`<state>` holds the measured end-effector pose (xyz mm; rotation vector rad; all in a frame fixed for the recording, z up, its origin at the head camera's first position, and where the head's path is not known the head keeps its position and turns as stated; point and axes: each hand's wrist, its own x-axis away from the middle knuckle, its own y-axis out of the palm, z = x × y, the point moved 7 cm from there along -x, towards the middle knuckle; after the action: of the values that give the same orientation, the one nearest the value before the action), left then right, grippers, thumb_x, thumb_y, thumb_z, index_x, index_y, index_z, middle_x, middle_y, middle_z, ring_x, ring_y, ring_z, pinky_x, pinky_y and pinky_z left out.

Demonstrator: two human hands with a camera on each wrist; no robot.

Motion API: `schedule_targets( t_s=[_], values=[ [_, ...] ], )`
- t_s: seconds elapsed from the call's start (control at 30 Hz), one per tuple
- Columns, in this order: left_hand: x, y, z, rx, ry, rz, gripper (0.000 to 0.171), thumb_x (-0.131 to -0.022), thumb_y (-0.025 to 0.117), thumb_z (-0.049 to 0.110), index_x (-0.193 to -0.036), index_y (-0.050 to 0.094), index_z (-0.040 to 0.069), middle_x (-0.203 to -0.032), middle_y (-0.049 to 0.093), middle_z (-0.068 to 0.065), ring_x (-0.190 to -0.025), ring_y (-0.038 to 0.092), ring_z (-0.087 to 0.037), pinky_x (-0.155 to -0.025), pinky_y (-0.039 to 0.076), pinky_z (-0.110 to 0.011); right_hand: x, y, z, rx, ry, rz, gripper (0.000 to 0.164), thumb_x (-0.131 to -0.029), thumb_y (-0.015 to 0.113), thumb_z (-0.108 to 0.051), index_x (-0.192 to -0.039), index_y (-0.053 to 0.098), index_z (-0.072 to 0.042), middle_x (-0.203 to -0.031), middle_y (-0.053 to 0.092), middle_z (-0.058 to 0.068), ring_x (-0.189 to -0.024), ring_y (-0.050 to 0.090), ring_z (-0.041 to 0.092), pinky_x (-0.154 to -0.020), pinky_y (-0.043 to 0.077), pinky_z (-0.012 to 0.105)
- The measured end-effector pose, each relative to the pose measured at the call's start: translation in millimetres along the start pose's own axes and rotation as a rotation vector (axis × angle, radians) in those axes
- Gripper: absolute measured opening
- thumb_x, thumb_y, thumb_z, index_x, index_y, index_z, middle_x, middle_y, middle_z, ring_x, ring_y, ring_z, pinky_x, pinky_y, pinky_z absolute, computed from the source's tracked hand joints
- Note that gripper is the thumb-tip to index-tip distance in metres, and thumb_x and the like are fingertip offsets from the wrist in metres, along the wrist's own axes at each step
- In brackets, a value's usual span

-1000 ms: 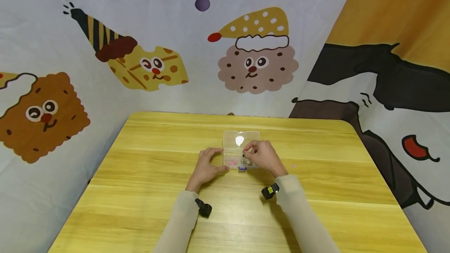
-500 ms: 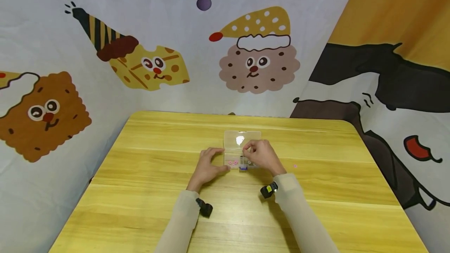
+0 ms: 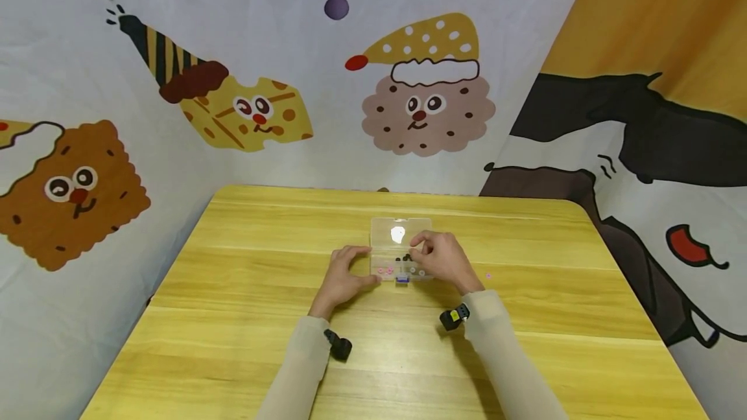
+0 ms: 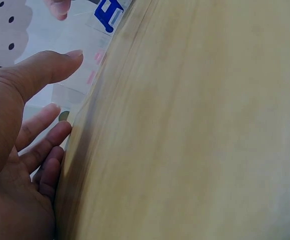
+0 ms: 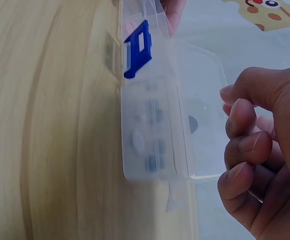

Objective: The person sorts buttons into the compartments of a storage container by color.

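A clear plastic compartment box (image 3: 385, 262) stands on the table with its lid (image 3: 385, 229) raised at the back. My left hand (image 3: 341, 280) grips its left end, thumb at the front corner and fingers at the back. Inside lie pink beads (image 3: 390, 270) at front left, pale ones (image 3: 422, 272) at front right and small black pieces (image 3: 399, 259) farther back. My right hand (image 3: 446, 260) hovers over the right half, fingers curled and thumb near the forefinger; whether something small is between them cannot be made out. A blue latch (image 5: 139, 47) hangs at the box's front.
One small pink bead (image 3: 488, 275) lies loose on the wooden table (image 3: 397, 368), right of my right hand. A printed cloth (image 3: 327, 167) with cartoon figures hangs behind the table. Each wrist carries a small black camera (image 3: 340, 346).
My right hand has shifted a little to the right over the box, which uncovers several black pieces at its middle. My left hand has stayed at the box's left end.
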<state>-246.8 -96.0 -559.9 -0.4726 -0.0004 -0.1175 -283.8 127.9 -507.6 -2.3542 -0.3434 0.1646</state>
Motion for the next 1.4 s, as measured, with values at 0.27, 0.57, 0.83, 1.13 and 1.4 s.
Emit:
schedule_targets(
  t_s=[0.27,0.57,0.83,1.13,1.4],
  values=[
    [0.7,0.2,0.8,-0.003,-0.002,-0.008,0.067,-0.078,0.090,0.025,-0.138,0.062,0.018,-0.143,0.058,-0.002,-0.136,0.040,-0.028,-0.119,0.034,-0.057,6.6,-13.6,7.4,0.035,-0.027,0.038,0.019,-0.093,0.074,-0.019,-0.109,0.073,-0.010,-0.061,0.060,-0.002,-0.048,0.046,0.012,-0.047,0.039,0.026],
    [-0.1,0.1,-1.4,-0.001,-0.003,-0.007,0.067,-0.077,0.090,0.026,-0.138,0.062,0.020,-0.143,0.058,-0.001,-0.135,0.040,-0.027,-0.118,0.035,-0.056,14.7,-24.7,25.8,0.071,0.013,0.049,0.024,-0.091,0.075,-0.020,-0.112,0.072,-0.007,-0.063,0.061,-0.001,-0.050,0.045,0.011,-0.047,0.036,0.025],
    [-0.5,0.8,-2.4,-0.004,-0.010,-0.007,0.067,-0.077,0.090,0.026,-0.138,0.062,0.021,-0.141,0.059,-0.001,-0.133,0.041,-0.027,-0.118,0.036,-0.056,25.8,-34.4,41.9,0.112,0.021,0.074,0.022,-0.091,0.075,-0.021,-0.109,0.072,-0.009,-0.064,0.061,-0.002,-0.052,0.048,0.011,-0.048,0.038,0.024],
    [-1.6,2.3,-2.9,-0.009,0.004,-0.007,0.068,-0.078,0.090,0.027,-0.139,0.062,0.021,-0.141,0.059,-0.001,-0.134,0.041,-0.027,-0.117,0.036,-0.056,45.0,-47.7,63.0,0.132,0.055,0.089,0.026,-0.094,0.074,-0.025,-0.113,0.071,-0.008,-0.066,0.060,-0.003,-0.052,0.048,0.013,-0.049,0.040,0.025],
    [-2.0,2.4,-4.6,-0.007,-0.008,-0.003,0.068,-0.077,0.091,0.029,-0.138,0.062,0.022,-0.141,0.058,0.000,-0.134,0.041,-0.027,-0.118,0.035,-0.057,59.1,-60.4,79.4,0.128,0.072,0.114,0.025,-0.094,0.075,-0.023,-0.113,0.071,-0.007,-0.068,0.060,0.000,-0.051,0.046,0.013,-0.047,0.039,0.025]
  ],
)
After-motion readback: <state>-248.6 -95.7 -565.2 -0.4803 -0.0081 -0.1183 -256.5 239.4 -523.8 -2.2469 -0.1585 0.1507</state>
